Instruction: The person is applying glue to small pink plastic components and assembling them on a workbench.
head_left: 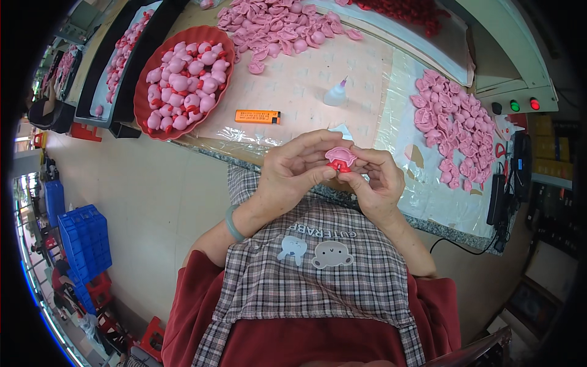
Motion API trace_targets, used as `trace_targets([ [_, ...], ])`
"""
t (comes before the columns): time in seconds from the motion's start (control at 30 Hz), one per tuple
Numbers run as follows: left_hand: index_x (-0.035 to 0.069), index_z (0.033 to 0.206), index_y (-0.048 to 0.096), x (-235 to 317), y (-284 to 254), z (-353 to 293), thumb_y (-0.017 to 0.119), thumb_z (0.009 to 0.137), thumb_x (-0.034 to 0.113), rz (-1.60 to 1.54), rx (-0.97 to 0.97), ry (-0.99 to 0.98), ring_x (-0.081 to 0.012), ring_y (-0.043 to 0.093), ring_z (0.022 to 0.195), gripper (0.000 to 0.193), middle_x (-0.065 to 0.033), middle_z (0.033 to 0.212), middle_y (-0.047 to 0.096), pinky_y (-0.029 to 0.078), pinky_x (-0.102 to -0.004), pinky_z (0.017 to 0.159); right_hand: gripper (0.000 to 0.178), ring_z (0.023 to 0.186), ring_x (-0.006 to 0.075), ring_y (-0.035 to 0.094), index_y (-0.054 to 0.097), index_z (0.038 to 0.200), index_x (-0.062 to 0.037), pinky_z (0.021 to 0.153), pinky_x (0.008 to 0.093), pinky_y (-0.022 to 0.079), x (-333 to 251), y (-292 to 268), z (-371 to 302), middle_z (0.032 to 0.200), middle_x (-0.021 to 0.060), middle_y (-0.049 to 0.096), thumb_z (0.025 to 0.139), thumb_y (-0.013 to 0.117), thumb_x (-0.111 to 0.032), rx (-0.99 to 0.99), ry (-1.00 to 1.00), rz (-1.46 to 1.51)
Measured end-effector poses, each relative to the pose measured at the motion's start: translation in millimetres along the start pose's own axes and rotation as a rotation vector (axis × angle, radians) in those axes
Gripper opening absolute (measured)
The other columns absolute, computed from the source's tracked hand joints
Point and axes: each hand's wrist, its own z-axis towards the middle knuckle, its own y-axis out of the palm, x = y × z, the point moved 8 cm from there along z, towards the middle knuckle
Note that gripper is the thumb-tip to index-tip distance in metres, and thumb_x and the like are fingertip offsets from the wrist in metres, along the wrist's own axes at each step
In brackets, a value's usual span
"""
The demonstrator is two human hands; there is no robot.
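Just over the table's front edge, my left hand (298,164) and my right hand (377,177) come together on one small figure part (340,155). Its upper piece is pink with a raised rim, and red leg-like bits sit below it. The fingers and thumbs of both hands pinch it from either side, so its edges are partly hidden. Beyond the hands a small white squeeze bottle (335,94) with a thin needle tip stands upright. An orange lighter (257,117) lies flat to the left of the bottle.
A red scalloped bowl (144,114) holds many pink-and-red figures at the left. Loose pink parts (275,27) are heaped at the back, with another heap of pink parts (455,125) on the right. A machine with green and red buttons (524,105) stands at the far right.
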Motion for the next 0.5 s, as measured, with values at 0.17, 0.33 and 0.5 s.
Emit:
trace_targets([
  [0.17,-0.003,0.136,0.045,-10,-5,1,0.064,0.088,-0.005,-0.007,0.045,-0.028,-0.0237,0.060,0.116,0.052,-0.0189,0.129,0.058,0.051,-0.0322,0.098,0.037,0.084,0.0168,0.069,0.054,0.115,0.0070,0.075,0.0266,0.057,10,3,0,0.096,0.0154,0.067,0.082,0.071,0.006,0.011,0.018,0.020],
  [0.33,-0.003,0.137,0.044,-13,-9,4,0.064,0.088,-0.004,-0.029,0.052,-0.034,-0.0231,0.060,0.115,0.054,-0.0186,0.130,0.057,0.051,-0.0324,0.098,0.035,0.080,0.0156,0.068,0.053,0.116,0.0071,0.072,0.0255,0.057,15,4,4,0.095,0.0147,0.067,0.084,0.069,0.006,0.001,0.049,0.070],
  [0.5,-0.003,0.137,0.044,-5,-8,6,0.066,0.086,-0.002,-0.081,0.050,0.021,-0.0269,0.059,0.118,0.056,-0.0217,0.134,0.054,0.051,-0.0357,0.100,0.036,0.080,0.0155,0.067,0.052,0.118,0.0068,0.072,0.0254,0.057,9,6,13,0.095,0.0150,0.067,0.085,0.067,0.006,-0.058,0.039,0.136],
])
